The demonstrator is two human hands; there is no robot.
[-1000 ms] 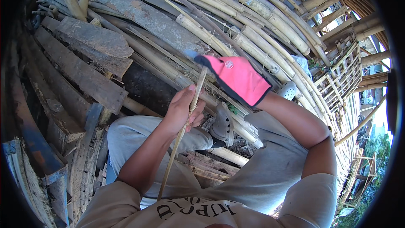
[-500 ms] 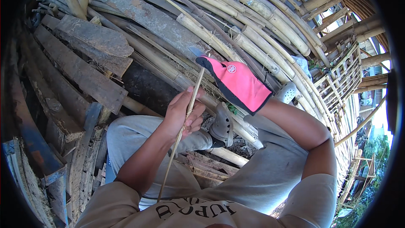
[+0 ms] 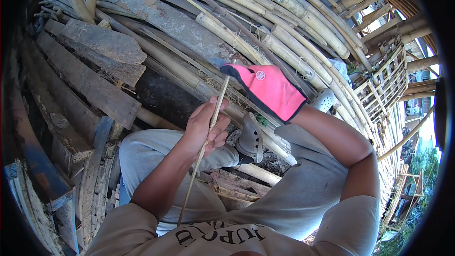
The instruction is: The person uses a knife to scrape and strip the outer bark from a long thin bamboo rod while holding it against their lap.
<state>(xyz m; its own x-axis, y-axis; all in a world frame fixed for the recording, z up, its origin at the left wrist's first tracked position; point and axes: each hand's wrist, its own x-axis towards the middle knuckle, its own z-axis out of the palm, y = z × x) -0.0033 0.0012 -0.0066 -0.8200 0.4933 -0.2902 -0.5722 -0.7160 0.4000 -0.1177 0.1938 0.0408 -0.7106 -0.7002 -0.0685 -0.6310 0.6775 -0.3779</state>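
Note:
A thin bamboo strip (image 3: 193, 180) slants up from my chest toward the gloved hand. Bare fingers of my left hand (image 3: 207, 125) are wrapped round it partway along. My right hand (image 3: 268, 87), in a pink glove with dark trim, is closed at the strip's upper end. From the glove's tip sticks out the grey-blue blade of a knife (image 3: 218, 61), lying against or close to the strip's end. The knife's handle is hidden inside the glove's grip.
Long bamboo poles (image 3: 303, 16) lie stacked in front of me. Weathered wooden planks (image 3: 90, 78) are piled at the left. A bamboo lattice (image 3: 386, 78) stands at the right. My bent legs and grey clogs (image 3: 250, 138) are below my hands.
Little differs. The gloved hand and knife blade have shifted very slightly at the strip's end; my left hand keeps its place on the strip.

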